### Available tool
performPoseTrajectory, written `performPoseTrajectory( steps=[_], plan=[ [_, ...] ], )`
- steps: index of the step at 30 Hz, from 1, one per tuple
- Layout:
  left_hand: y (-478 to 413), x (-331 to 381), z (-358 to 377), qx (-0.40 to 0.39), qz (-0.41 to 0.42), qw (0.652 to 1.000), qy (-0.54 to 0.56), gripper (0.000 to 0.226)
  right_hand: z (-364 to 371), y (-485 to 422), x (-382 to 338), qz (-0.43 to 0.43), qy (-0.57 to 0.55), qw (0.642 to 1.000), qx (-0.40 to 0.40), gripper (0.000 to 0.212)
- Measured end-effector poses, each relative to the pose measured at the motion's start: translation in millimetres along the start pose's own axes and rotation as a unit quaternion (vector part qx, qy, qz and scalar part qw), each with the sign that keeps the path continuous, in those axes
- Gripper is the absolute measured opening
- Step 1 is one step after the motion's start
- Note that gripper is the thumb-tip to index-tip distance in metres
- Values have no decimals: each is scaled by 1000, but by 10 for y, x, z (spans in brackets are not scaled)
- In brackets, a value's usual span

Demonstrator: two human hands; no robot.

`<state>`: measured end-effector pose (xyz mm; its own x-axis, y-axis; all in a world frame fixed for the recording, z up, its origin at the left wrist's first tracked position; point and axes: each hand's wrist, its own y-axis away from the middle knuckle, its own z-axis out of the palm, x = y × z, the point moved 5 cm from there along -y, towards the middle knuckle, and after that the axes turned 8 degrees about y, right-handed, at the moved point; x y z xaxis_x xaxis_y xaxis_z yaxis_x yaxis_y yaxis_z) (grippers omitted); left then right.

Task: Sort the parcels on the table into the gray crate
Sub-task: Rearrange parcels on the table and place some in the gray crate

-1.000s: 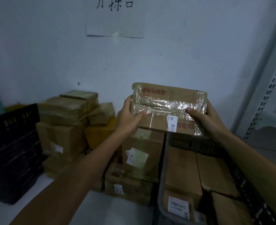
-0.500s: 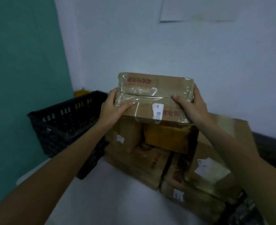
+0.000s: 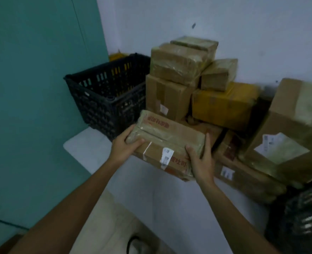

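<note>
A flat brown parcel [image 3: 167,142] wrapped in clear tape, with red print and a white barcode label, is low over the white table [image 3: 89,149], in front of the parcel pile. My left hand [image 3: 126,145] grips its left end, thumb on top. My right hand [image 3: 202,160] grips its right end, fingers curled over the edge. Whether the parcel touches the table I cannot tell. A dark crate corner [image 3: 302,217] shows at the lower right edge.
A black slatted basket [image 3: 105,94] stands at the table's back left, against a teal wall. Several taped cardboard parcels [image 3: 181,70] are stacked behind, with a yellow box [image 3: 223,105] and a large labelled box [image 3: 287,136] to the right. The floor lies below the table's front edge.
The held parcel has come down from chest height to just above the table by the pile. My view has swung left and down; both hands keep their grip.
</note>
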<state>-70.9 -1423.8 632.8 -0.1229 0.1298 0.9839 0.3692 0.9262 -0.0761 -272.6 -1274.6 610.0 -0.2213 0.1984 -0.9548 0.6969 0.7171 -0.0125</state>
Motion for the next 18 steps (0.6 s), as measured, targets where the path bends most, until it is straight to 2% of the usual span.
performPoseTrajectory(
  steps=[2,4,7,10,12,15,18],
  plan=[
    [157,-468,13,-17,-48,998,-39,58,97,271,419,49,8,998,-41,83],
    [307,-838,49,-44,-81,992,-91,61,157,529,747,72,23,993,-92,100],
    [293,-1057,95,-59,-106,987,-106,57,188,622,933,111,14,984,-136,113],
    [71,-1032,76,-80,-7,978,-191,58,269,452,849,119,26,986,-112,103],
    [-44,-1032,-2,-81,95,954,-274,59,407,327,755,148,46,985,-72,94],
    [-60,-1060,-176,-106,210,918,-320,49,697,208,614,180,79,980,-9,87],
    [-119,-1370,-443,-180,255,878,-363,43,922,123,645,192,116,974,19,91]
  ],
)
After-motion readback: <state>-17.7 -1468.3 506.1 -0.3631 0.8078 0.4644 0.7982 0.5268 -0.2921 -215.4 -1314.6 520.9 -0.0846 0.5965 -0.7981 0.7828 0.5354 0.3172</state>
